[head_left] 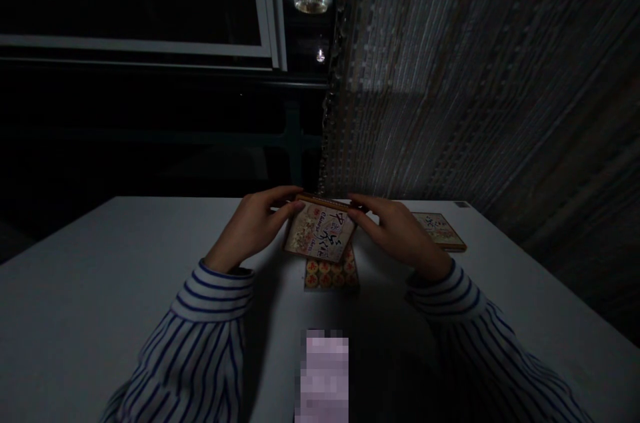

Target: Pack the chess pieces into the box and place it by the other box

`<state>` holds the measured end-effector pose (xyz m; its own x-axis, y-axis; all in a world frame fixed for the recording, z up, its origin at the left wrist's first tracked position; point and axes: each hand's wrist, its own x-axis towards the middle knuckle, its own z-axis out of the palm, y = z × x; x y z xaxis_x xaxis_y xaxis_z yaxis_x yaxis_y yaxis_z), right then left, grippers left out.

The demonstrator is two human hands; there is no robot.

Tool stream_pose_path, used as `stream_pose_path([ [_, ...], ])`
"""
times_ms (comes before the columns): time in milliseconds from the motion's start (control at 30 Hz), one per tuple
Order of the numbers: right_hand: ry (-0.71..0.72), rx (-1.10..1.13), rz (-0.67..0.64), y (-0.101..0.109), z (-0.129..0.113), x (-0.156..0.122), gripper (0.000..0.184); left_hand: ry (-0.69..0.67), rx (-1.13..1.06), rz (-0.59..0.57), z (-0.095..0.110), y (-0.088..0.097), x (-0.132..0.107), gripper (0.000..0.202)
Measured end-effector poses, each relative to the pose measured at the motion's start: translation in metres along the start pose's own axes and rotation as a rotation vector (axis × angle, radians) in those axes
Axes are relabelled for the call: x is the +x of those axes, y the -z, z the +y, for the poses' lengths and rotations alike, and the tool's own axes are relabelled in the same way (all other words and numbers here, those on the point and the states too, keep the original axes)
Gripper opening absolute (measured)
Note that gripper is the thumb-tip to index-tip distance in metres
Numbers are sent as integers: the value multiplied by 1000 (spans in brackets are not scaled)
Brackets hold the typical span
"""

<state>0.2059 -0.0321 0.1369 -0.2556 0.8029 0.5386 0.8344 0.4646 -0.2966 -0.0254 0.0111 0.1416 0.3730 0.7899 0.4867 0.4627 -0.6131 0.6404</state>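
Your left hand [253, 226] and right hand [400, 233] grip the illustrated game box [320, 231] from opposite edges, fingers closed on it. The box is tilted above the white table [125, 243], midway between both hands, its long axis apparently crosswise. Beneath it, round xiangqi pieces [327, 273] are partly hidden. A second box [437, 230] lies right. A pixelated patch [323, 376] obscures the foreground.

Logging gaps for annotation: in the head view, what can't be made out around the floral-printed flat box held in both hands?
Head view only:
Pale pink-and-white rectangular object on the white table: pixelated, kind unreadable.
Far part of the round wooden discs: hidden by the floral-printed flat box held by the left hand and right hand.
Disc markings: too small and dim.
Underside of the held box: faces away.
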Motion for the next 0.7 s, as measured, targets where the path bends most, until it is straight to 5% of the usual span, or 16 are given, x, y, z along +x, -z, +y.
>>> stream_pose_path([
  [700,-94,130,-59,-6,7,2,30,132,-51,66,-12,-1,3,41],
])
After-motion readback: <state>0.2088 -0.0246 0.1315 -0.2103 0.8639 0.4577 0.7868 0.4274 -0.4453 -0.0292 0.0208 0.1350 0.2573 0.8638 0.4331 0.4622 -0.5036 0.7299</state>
